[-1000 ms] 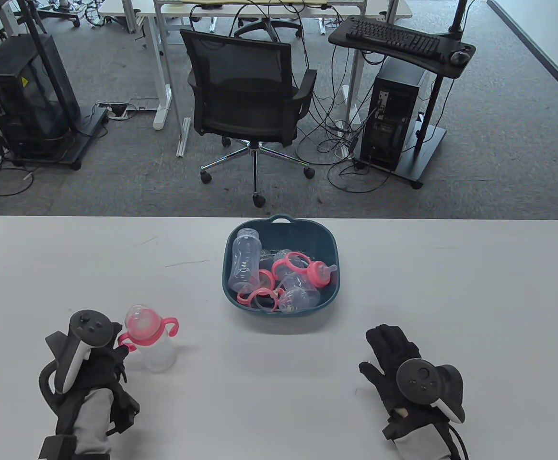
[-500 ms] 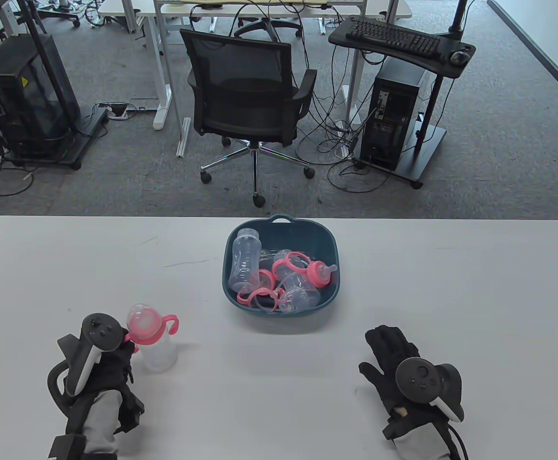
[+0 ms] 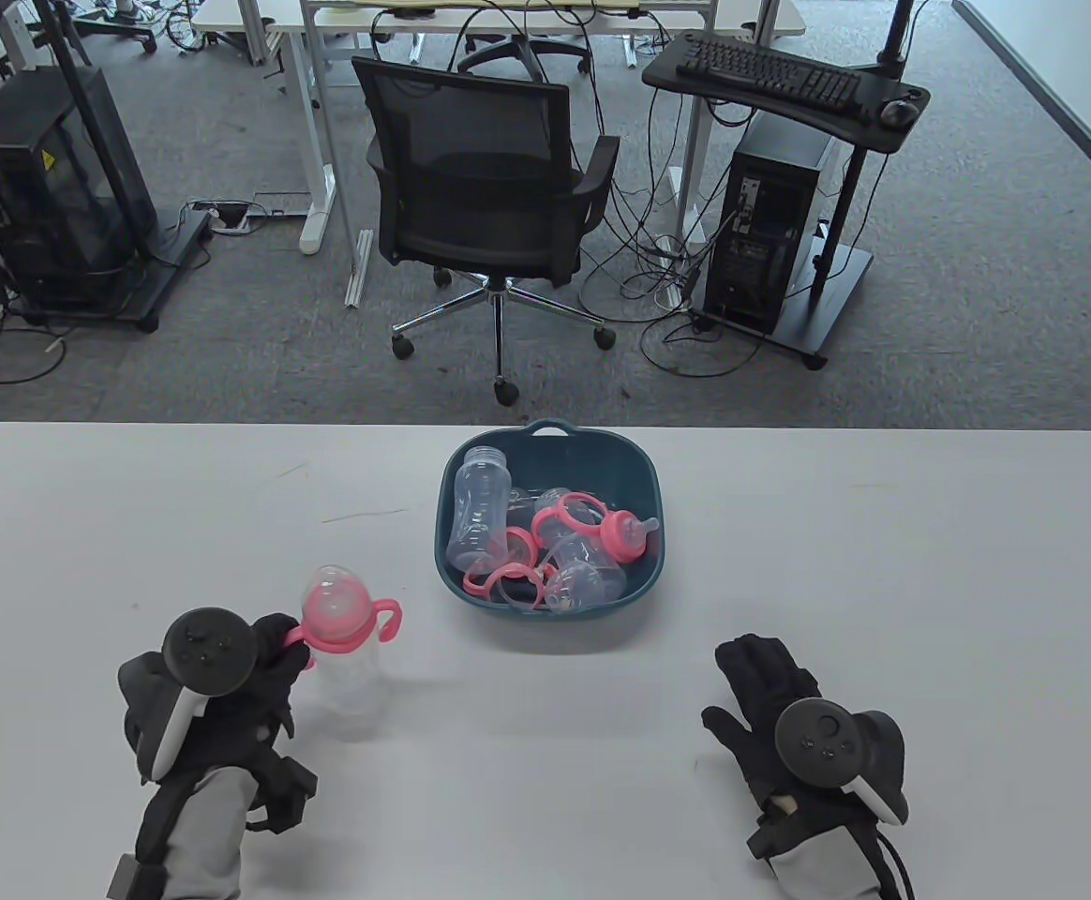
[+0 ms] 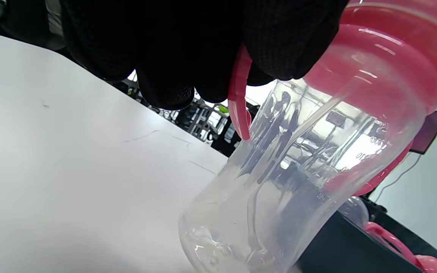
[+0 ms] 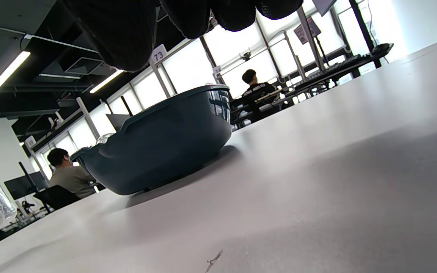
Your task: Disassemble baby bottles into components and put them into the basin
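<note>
One assembled baby bottle (image 3: 344,656) is left outside the basin (image 3: 545,448), as far as the table view shows; it is seen left of the basin and nearer the person, well apart from it. Its pink collar (image 3: 335,614), clear cap and two pink handles are not yet taken off, so this bottle is judged to be at the very start of its disassembly. One pink handle (image 4: 239,98) is gripped by the curled fingers of the left hand (image 3: 255,666), and in the left wrist view the clear body is seen tilted; whether its base touches the table (image 3: 883,562) cannot be told. The right hand (image 3: 775,703) is laid flat on the table, right of the basin, with fingers spread and nothing held. Inside the basin, several clear bottle bodies (image 3: 478,511), pink handle rings (image 3: 499,577) and a pink nipple piece (image 3: 625,534) are already gathered, so most of the work is judged done. The collar, the cap and the body of the last bottle remain to be separated and dropped in.
</note>
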`<state>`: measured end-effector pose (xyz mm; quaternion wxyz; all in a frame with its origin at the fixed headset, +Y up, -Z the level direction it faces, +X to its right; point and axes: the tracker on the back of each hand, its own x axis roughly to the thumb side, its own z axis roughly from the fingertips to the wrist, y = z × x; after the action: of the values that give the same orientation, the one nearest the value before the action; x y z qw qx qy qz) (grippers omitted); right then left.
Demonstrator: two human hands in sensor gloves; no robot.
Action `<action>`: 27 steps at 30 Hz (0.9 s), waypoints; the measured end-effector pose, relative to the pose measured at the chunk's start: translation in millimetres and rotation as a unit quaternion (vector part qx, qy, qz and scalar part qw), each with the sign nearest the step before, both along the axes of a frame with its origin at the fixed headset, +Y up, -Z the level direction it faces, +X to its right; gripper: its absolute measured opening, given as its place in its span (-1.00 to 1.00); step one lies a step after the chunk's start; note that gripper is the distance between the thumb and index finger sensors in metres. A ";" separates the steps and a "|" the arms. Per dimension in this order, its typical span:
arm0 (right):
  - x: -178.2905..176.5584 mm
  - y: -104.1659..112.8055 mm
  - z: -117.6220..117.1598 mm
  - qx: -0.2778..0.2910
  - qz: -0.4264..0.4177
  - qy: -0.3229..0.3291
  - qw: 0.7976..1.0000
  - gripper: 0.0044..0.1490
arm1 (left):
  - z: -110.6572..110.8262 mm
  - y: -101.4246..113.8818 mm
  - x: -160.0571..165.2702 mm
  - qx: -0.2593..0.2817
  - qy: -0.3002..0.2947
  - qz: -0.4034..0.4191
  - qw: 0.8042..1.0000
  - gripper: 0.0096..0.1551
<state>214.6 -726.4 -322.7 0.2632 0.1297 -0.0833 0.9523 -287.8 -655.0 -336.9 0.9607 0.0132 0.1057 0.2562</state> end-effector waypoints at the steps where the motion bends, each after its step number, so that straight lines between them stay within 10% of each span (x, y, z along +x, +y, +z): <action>1: -0.1 0.3 0.2 0.001 -0.001 0.001 1.000 -0.13 | -0.1 4.1 8.1 0.003 -0.014 0.002 1.000 -0.59; 27: -19.3 5.1 6.8 -0.010 -0.190 0.123 0.974 0.20 | -15.0 15.3 194.7 0.026 -0.255 0.108 0.961 -0.58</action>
<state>195.3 -721.2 -315.9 0.4487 0.2247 -0.0644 0.8626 -93.1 -639.7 -351.9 0.9219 -0.0393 -0.1483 0.3557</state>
